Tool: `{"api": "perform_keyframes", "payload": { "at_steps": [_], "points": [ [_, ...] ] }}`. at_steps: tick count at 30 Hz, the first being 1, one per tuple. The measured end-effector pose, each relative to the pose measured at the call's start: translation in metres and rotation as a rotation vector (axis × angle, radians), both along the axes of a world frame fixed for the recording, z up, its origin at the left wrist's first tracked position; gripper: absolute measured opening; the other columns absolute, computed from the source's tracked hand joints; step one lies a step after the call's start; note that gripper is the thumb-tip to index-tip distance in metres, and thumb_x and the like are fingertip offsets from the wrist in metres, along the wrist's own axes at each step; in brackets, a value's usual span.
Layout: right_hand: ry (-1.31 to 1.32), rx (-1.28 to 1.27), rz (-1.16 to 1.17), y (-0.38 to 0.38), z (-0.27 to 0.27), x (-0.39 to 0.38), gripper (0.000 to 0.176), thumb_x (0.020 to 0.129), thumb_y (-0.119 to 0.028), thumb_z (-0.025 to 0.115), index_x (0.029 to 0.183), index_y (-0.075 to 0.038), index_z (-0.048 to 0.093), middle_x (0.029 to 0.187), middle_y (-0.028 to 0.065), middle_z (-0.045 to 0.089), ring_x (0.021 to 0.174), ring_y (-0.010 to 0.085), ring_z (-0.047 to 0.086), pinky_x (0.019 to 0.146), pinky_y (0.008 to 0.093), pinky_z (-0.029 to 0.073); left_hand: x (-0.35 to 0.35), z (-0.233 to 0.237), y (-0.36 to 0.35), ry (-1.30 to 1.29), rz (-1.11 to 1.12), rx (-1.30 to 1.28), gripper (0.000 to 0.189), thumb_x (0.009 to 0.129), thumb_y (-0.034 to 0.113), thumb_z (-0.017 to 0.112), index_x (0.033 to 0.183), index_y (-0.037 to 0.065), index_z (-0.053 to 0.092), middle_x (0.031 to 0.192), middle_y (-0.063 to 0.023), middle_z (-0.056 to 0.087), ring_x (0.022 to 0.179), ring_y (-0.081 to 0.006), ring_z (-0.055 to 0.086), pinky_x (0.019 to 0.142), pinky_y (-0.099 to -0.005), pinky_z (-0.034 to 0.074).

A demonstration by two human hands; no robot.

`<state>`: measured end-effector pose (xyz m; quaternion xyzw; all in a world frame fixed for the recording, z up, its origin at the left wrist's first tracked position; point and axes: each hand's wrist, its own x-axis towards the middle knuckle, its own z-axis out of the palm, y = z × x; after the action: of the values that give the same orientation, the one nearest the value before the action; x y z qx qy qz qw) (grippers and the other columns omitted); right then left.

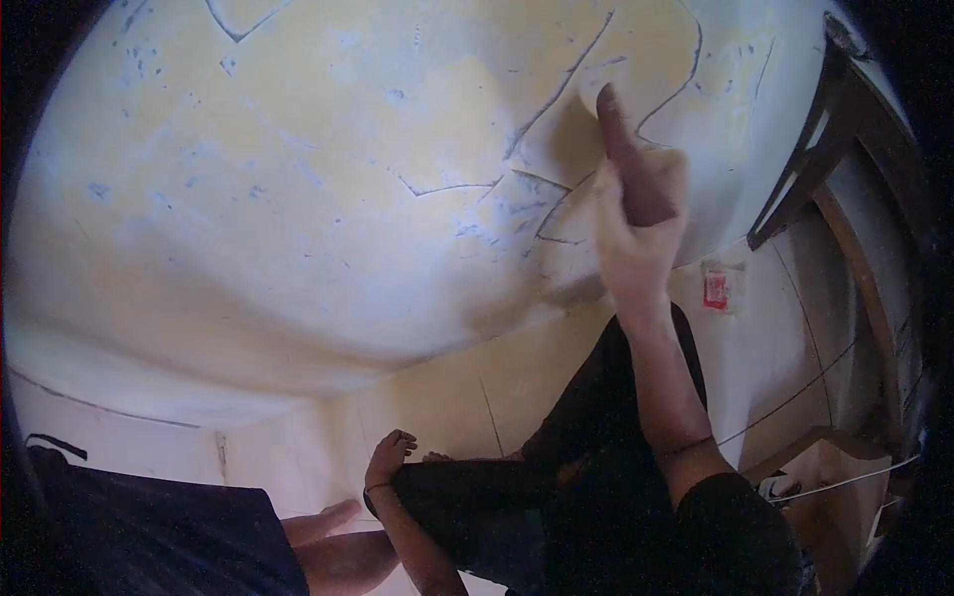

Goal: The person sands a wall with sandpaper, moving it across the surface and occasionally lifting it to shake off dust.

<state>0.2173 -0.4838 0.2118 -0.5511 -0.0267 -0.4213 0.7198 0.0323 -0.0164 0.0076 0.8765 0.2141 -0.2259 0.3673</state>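
Note:
My right hand (641, 199) is raised in front of a pale, cracked wall (378, 109). Its thumb stretches upward and the other fingers are curled in. By the thumb tip is a pale patch that blends with the wall; whether it is a held thing I cannot make out. Dark cracks and chipped blue-white spots mark the wall around this hand. Lower down, my left hand (393, 457) rests on my bent knee with its fingers loosely bent and apart, and nothing shows in it.
At the left sits another person in dark shorts (169, 526), one leg stretched toward me. A small red-and-white packet (717, 287) lies on the tiled floor (447, 407). Dark wooden furniture (830, 129) stands on the right, above an open cardboard box (830, 477) and a thin cable.

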Motion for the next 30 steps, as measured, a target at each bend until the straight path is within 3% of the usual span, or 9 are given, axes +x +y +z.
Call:
{"api": "perform_keyframes", "payload": {
  "at_steps": [3, 6, 9, 12, 15, 18, 24, 27, 30],
  "points": [
    [0.029, -0.427, -0.055, 0.008, -0.01, 0.002, 0.015, 0.086, -0.009, 0.065, 0.09, -0.003, 0.052, 0.078, 0.012, 0.057, 0.067, 0.0255, 0.059, 0.063, 0.0347, 0.048, 0.0, 0.0, 0.002, 0.015, -0.003, 0.024, 0.029, 0.091, 0.014, 0.043, 0.104, -0.001, 0.063, 0.098, -0.013, 0.069, 0.089, -0.0211, 0.066, 0.08, -0.0339, 0.052],
    [0.096, -0.689, -0.106, 0.023, -0.005, 0.001, 0.021, 0.089, -0.022, 0.063, 0.087, -0.004, 0.053, 0.078, 0.0171, 0.059, 0.068, 0.0359, 0.06, 0.061, 0.0431, 0.048, 0.0, -0.003, 0.004, 0.011, -0.017, 0.029, 0.03, 0.09, 0.016, 0.042, 0.105, -0.001, 0.063, 0.098, -0.0132, 0.069, 0.088, -0.0216, 0.066, 0.081, -0.0339, 0.052],
    [0.319, -0.754, 0.077, 0.037, -0.016, 0.011, 0.03, 0.092, -0.034, 0.059, 0.087, -0.005, 0.054, 0.08, 0.0161, 0.061, 0.072, 0.0372, 0.062, 0.063, 0.0473, 0.048, 0.0, -0.008, 0.009, 0.021, -0.026, 0.036, 0.031, 0.09, 0.016, 0.042, 0.107, -0.001, 0.063, 0.099, -0.013, 0.07, 0.088, -0.0216, 0.066, 0.08, -0.0341, 0.052],
    [0.236, -0.803, -0.027, 0.044, -0.031, 0.018, 0.034, 0.092, -0.04, 0.057, 0.087, -0.007, 0.057, 0.082, 0.012, 0.062, 0.075, 0.0335, 0.062, 0.064, 0.0447, 0.049, -0.002, -0.006, 0.009, 0.016, -0.026, 0.032, 0.031, 0.09, 0.016, 0.042, 0.108, 0.001, 0.063, 0.099, -0.0127, 0.07, 0.087, -0.0212, 0.066, 0.08, -0.0343, 0.052],
    [0.205, -0.869, -0.164, 0.055, -0.036, 0.02, 0.03, 0.091, -0.04, 0.059, 0.087, -0.009, 0.06, 0.085, 0.0081, 0.062, 0.079, 0.0293, 0.062, 0.066, 0.0414, 0.05, -0.003, -0.009, 0.01, 0.0, -0.027, 0.007, 0.03, 0.091, 0.016, 0.042, 0.107, 0.002, 0.063, 0.099, -0.0124, 0.07, 0.087, -0.0205, 0.066, 0.079, -0.0344, 0.052],
    [0.118, -0.828, -0.194, 0.064, -0.039, 0.018, 0.023, 0.088, -0.03, 0.064, 0.082, -0.008, 0.061, 0.079, 0.009, 0.061, 0.07, 0.031, 0.061, 0.062, 0.0412, 0.05, -0.001, -0.009, 0.01, 0.01, -0.01, 0.001, 0.029, 0.092, 0.015, 0.042, 0.107, 0.002, 0.063, 0.098, -0.0123, 0.07, 0.087, -0.02, 0.066, 0.079, -0.0341, 0.052],
    [0.098, -0.819, -0.154, 0.063, -0.048, 0.02, 0.022, 0.088, -0.029, 0.065, 0.08, -0.008, 0.062, 0.079, 0.0083, 0.06, 0.071, 0.0286, 0.061, 0.06, 0.0401, 0.048, -0.004, -0.007, 0.003, -0.05, -0.004, -0.045, 0.028, 0.091, 0.015, 0.044, 0.105, 0.001, 0.063, 0.096, -0.0124, 0.07, 0.087, -0.0202, 0.066, 0.079, -0.0331, 0.052],
    [0.149, -0.762, -0.145, 0.06, -0.038, 0.02, 0.02, 0.087, -0.026, 0.066, 0.078, -0.008, 0.062, 0.076, 0.0087, 0.058, 0.072, 0.029, 0.059, 0.06, 0.0396, 0.047, -0.001, 0.001, -0.003, -0.011, 0.033, -0.015, 0.028, 0.09, 0.015, 0.044, 0.104, 0.0, 0.063, 0.095, -0.0125, 0.069, 0.086, -0.0204, 0.065, 0.08, -0.0333, 0.052],
    [0.017, -0.721, -0.295, 0.051, -0.016, 0.031, 0.02, 0.085, -0.024, 0.068, 0.077, -0.007, 0.061, 0.074, 0.0096, 0.056, 0.072, 0.0302, 0.057, 0.061, 0.0394, 0.045, -0.002, 0.001, -0.004, -0.01, 0.024, 0.005, 0.028, 0.09, 0.015, 0.044, 0.103, 0.0, 0.063, 0.095, -0.0125, 0.069, 0.085, -0.0205, 0.065, 0.079, -0.0333, 0.052]
  ]
}}
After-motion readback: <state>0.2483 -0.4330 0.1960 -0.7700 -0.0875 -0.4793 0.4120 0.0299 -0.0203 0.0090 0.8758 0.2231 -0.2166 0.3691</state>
